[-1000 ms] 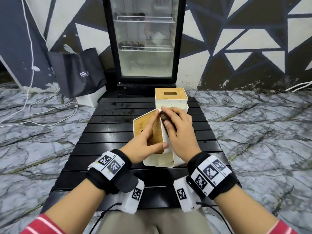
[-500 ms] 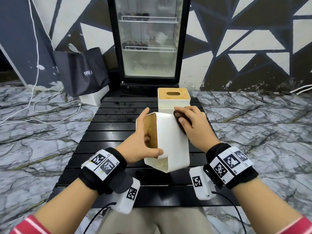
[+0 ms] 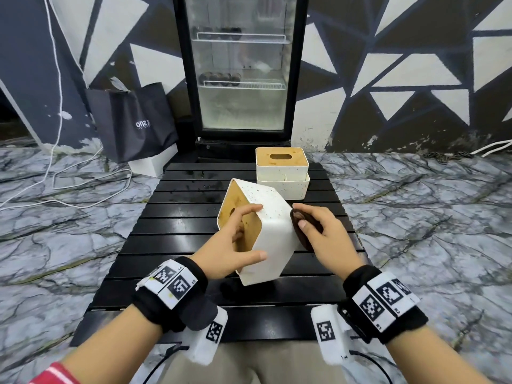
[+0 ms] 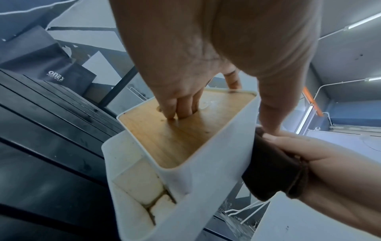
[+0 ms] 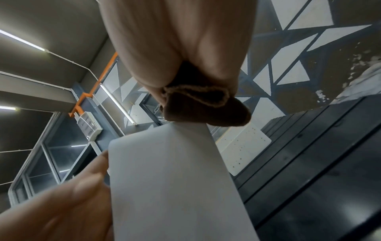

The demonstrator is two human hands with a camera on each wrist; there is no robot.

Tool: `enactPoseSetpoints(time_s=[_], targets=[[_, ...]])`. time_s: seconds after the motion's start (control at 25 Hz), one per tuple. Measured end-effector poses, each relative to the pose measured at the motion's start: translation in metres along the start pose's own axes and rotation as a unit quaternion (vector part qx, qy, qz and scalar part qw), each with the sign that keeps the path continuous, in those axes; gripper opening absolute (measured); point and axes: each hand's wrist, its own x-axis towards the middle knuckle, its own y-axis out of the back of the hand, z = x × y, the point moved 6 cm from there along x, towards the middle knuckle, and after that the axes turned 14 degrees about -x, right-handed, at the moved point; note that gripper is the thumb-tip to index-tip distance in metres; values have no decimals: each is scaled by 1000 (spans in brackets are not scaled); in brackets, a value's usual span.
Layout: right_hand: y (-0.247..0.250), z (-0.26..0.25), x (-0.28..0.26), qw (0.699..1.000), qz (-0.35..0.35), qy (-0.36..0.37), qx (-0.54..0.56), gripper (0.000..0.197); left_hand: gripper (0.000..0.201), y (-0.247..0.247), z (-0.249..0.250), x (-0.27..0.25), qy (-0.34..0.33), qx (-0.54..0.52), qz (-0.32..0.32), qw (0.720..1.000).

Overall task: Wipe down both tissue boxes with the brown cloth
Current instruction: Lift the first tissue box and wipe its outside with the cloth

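A white speckled tissue box (image 3: 270, 236) with a wooden lid is tipped on its side over the black slatted table (image 3: 180, 225), lid facing left. My left hand (image 3: 238, 242) grips it, fingers in the lid's slot (image 4: 181, 110) and thumb across the near white face. My right hand (image 3: 318, 231) holds the folded brown cloth (image 3: 300, 231) against the box's right side; the cloth (image 5: 206, 107) meets the white wall (image 5: 175, 179). A second tissue box (image 3: 282, 171) stands upright behind, at the table's far edge.
A glass-door fridge (image 3: 241, 70) stands behind the table. A black shopping bag (image 3: 133, 120) leans on the wall at the left, over a white box (image 3: 152, 164). White cables (image 3: 83, 189) trail over the marble floor (image 3: 415, 217).
The box has been turned so its white side faces up and right. My right hand with the cloth has slid from the box's top edge down onto its right side.
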Motion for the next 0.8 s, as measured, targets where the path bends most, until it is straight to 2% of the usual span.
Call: enactPoseSetpoints(time_s=[0.12, 0.28, 0.36, 0.52, 0.8], targets=[[-5, 5, -3, 1000, -11, -8, -12, 33, 77, 1, -4, 5, 15, -38, 50, 998], [-9, 4, -1, 999, -20, -4, -26, 33, 79, 7, -2, 12, -4, -83, 119, 989], [-11, 3, -1, 999, -29, -4, -38, 34, 72, 15, -1, 14, -8, -119, 150, 981], [-11, 3, -3, 999, -25, -7, -45, 34, 75, 17, 2, 18, -1, -108, 113, 988], [1, 8, -3, 999, 29, -35, -22, 22, 105, 7, 3, 13, -8, -86, 88, 992]])
